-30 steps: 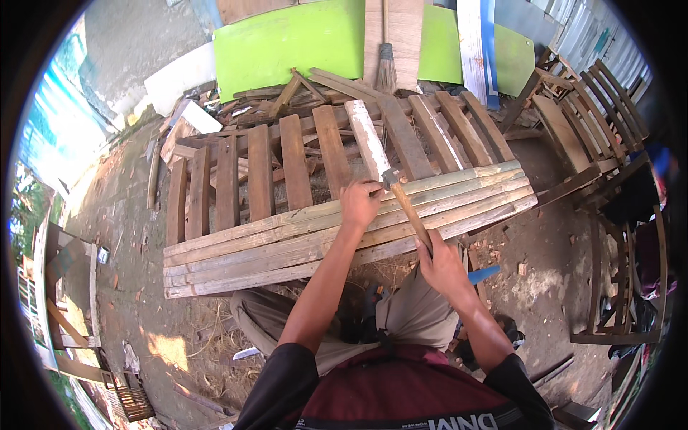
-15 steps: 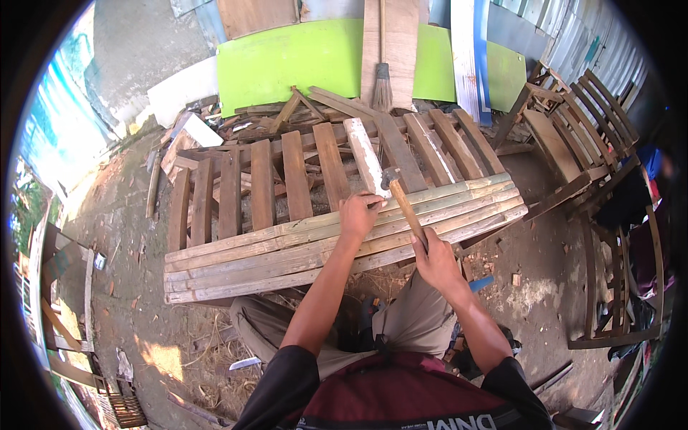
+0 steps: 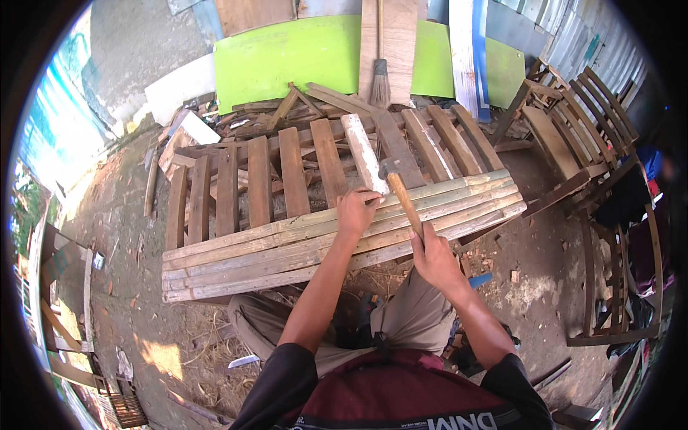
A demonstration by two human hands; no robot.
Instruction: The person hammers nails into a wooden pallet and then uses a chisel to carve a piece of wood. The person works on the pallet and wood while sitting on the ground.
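A person sits with a hammer [image 3: 405, 201] closed in the right hand [image 3: 438, 265], fingers wrapped around the lower handle and hiding its end. The hammer's head stands over the near end of a white slat [image 3: 362, 147]; whether it touches is hard to tell. Just beside it, the left hand [image 3: 360, 211] rests on the upper edge of the bamboo strips [image 3: 229, 262], thumb and fingertips drawn close together; whether they pinch anything cannot be made out. The strips lie across a row of brown slats [image 3: 293, 172], covering their near ends. The right forearm partly hides a blue object [image 3: 481, 280], while dark frames [image 3: 620, 334] at right fade into the lens's shadowed rim.
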